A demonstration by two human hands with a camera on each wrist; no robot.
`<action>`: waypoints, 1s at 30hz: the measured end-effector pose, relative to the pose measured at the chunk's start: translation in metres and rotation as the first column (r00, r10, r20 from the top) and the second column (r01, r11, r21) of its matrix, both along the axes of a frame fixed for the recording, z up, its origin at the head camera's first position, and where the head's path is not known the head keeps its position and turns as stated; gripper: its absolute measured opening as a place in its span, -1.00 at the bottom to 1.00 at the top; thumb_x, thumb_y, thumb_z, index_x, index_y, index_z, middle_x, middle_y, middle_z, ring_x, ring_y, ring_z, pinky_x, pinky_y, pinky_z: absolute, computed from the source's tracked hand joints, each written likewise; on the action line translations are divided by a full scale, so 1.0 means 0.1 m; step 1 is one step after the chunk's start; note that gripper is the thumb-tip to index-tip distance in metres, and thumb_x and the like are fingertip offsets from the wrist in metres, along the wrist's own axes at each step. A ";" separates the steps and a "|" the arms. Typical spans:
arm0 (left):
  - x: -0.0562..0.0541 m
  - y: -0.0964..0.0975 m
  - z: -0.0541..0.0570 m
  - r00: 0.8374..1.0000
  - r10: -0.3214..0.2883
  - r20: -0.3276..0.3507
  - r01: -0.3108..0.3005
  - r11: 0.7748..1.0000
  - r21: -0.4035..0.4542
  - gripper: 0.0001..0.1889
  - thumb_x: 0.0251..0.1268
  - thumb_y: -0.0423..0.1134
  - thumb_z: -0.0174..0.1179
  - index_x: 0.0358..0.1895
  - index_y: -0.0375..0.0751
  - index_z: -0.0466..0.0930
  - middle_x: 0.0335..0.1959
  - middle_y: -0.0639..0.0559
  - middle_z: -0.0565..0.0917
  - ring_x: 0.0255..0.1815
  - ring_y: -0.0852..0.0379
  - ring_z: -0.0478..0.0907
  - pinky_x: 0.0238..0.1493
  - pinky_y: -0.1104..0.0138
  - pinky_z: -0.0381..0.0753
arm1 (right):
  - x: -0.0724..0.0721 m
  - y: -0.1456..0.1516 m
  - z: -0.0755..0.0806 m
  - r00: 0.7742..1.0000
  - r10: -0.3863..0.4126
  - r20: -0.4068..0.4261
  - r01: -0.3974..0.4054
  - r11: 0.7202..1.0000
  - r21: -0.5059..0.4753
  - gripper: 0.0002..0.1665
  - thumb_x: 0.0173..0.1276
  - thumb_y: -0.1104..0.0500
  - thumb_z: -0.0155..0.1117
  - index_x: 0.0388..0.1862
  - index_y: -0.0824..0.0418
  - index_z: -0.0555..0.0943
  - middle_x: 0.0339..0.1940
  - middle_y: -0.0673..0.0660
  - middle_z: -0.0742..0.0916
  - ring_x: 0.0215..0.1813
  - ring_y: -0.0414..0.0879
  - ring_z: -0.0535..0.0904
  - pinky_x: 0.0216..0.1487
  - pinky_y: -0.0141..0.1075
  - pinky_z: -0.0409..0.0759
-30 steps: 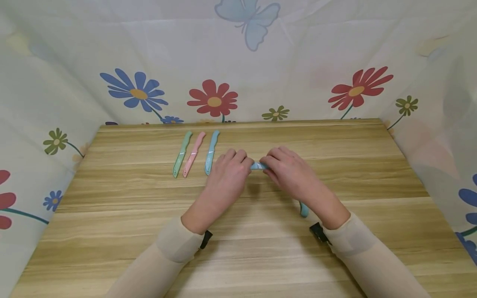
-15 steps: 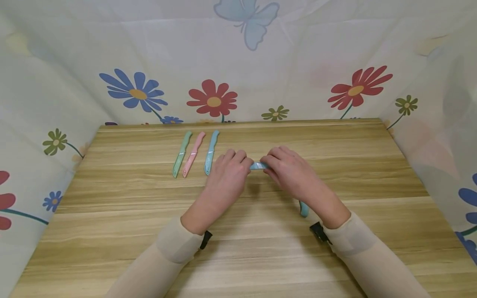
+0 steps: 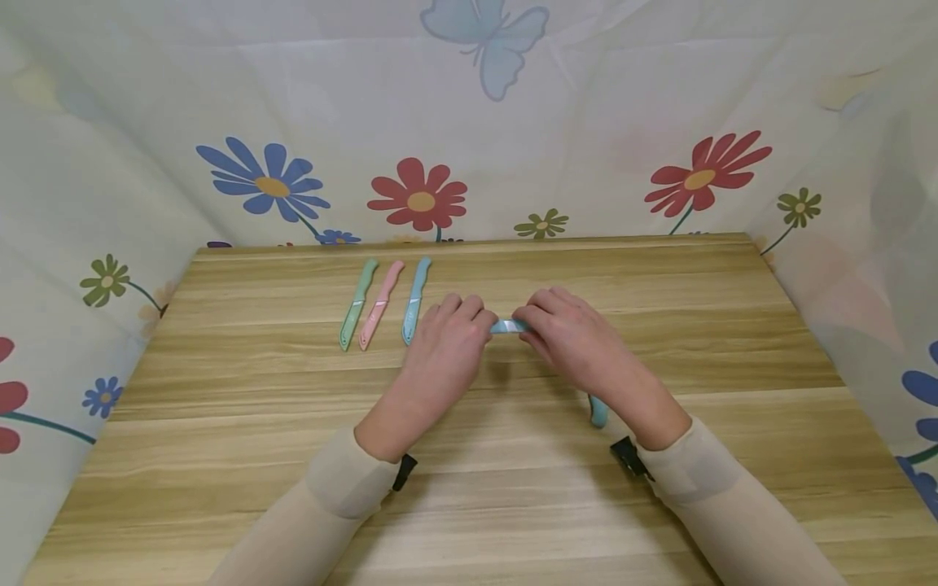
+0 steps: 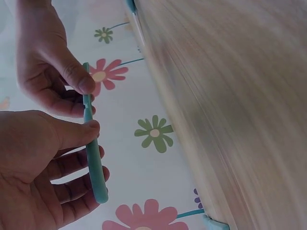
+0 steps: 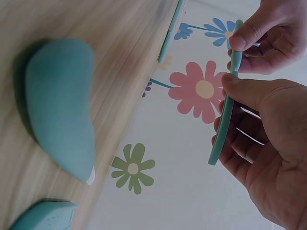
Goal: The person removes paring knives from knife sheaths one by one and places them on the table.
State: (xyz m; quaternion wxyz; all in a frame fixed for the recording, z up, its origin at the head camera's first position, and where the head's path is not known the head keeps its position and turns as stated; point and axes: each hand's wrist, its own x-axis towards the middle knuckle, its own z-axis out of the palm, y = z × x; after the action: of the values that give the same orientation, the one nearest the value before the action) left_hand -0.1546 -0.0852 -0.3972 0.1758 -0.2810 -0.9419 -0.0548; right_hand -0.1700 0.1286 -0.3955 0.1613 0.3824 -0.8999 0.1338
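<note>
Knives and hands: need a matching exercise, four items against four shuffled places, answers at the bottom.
Things
1. green knife
2. left hand
3. pink knife
4. right hand

Places
A. gripping the held knife by its flatter, thinner end
B. second from left among knives lying on the table
C. furthest left among knives lying on the table
D. gripping the held knife by its thicker, rounded end

Pairs: 1-C, 2-D, 3-B, 4-A
</note>
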 end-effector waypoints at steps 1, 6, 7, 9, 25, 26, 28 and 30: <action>0.00 0.00 0.00 1.000 0.000 0.000 0.000 1.000 0.000 -0.80 0.42 -0.26 0.44 0.02 -0.23 0.79 -0.20 -0.03 0.64 -0.21 0.00 0.48 -0.24 0.28 0.55 | 0.00 0.00 0.00 1.000 0.000 0.000 0.000 1.000 0.000 -0.73 0.44 0.20 0.51 0.03 0.30 0.75 -0.09 0.13 0.71 -0.10 0.02 0.57 -0.05 -0.20 0.61; 0.01 -0.01 0.01 1.000 0.002 -0.002 -0.002 1.000 0.002 -0.81 0.43 -0.25 0.43 0.01 -0.22 0.79 -0.20 -0.03 0.64 -0.21 0.01 0.49 -0.25 0.28 0.54 | 0.00 0.00 0.00 1.000 -0.001 0.003 0.001 1.000 -0.003 -0.73 0.43 0.21 0.52 0.02 0.31 0.76 -0.10 0.12 0.71 -0.12 0.01 0.57 -0.07 -0.21 0.61; 0.01 -0.01 0.01 1.000 0.002 -0.003 -0.002 1.000 0.001 -0.81 0.43 -0.25 0.43 0.01 -0.22 0.79 -0.20 -0.03 0.64 -0.21 0.01 0.49 -0.25 0.28 0.54 | 0.00 0.00 0.00 1.000 -0.002 0.003 0.002 1.000 -0.002 -0.73 0.43 0.21 0.52 0.02 0.31 0.76 -0.10 0.12 0.71 -0.11 0.01 0.57 -0.07 -0.21 0.61; 0.01 -0.01 0.01 1.000 0.001 -0.006 -0.001 1.000 -0.001 -0.81 0.43 -0.26 0.43 0.01 -0.21 0.79 -0.20 -0.03 0.64 -0.21 0.01 0.49 -0.26 0.28 0.53 | 0.00 0.00 0.00 1.000 -0.003 0.003 0.003 1.000 -0.001 -0.73 0.42 0.21 0.52 0.03 0.31 0.76 -0.10 0.12 0.71 -0.11 0.01 0.57 -0.06 -0.21 0.61; 0.00 -0.02 -0.01 1.000 0.008 -0.016 -0.008 1.000 0.001 -0.82 0.41 -0.27 0.45 -0.01 -0.21 0.80 -0.21 -0.02 0.65 -0.22 0.02 0.49 -0.27 0.28 0.53 | -0.01 0.01 0.00 1.000 0.000 0.009 0.000 1.000 0.000 -0.73 0.43 0.22 0.52 0.03 0.31 0.75 -0.10 0.13 0.71 -0.09 0.03 0.58 -0.03 -0.19 0.63; 0.00 -0.02 -0.01 1.000 0.009 -0.015 -0.009 1.000 0.002 -0.82 0.40 -0.27 0.45 -0.01 -0.21 0.80 -0.20 -0.02 0.65 -0.22 0.02 0.49 -0.27 0.28 0.53 | 0.00 0.01 0.01 1.000 0.000 0.011 0.000 1.000 0.000 -0.73 0.43 0.22 0.52 0.03 0.31 0.75 -0.10 0.13 0.71 -0.09 0.02 0.58 -0.03 -0.19 0.62; 0.00 -0.02 0.00 1.000 0.010 -0.012 -0.010 1.000 0.003 -0.82 0.40 -0.27 0.46 -0.01 -0.21 0.80 -0.20 -0.02 0.66 -0.21 0.02 0.50 -0.27 0.28 0.53 | 0.00 0.01 0.01 1.000 0.001 0.013 -0.001 1.000 0.000 -0.73 0.43 0.21 0.52 0.03 0.31 0.75 -0.09 0.13 0.71 -0.09 0.03 0.58 -0.04 -0.19 0.62; 0.01 -0.02 0.01 1.000 0.009 -0.011 -0.009 1.000 0.002 -0.82 0.39 -0.27 0.46 -0.01 -0.21 0.80 -0.19 -0.02 0.66 -0.20 0.01 0.51 -0.26 0.27 0.54 | 0.00 0.01 0.02 1.000 0.003 0.014 -0.003 1.000 -0.001 -0.74 0.43 0.21 0.52 0.02 0.31 0.76 -0.09 0.13 0.72 -0.09 0.02 0.58 -0.04 -0.20 0.62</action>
State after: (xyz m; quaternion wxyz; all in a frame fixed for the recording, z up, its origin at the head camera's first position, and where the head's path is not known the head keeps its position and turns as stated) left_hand -0.1538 -0.0875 -0.3961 0.1817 -0.2766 -0.9421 -0.0533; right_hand -0.1701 0.1301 -0.3934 0.1548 0.3826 -0.9005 0.1372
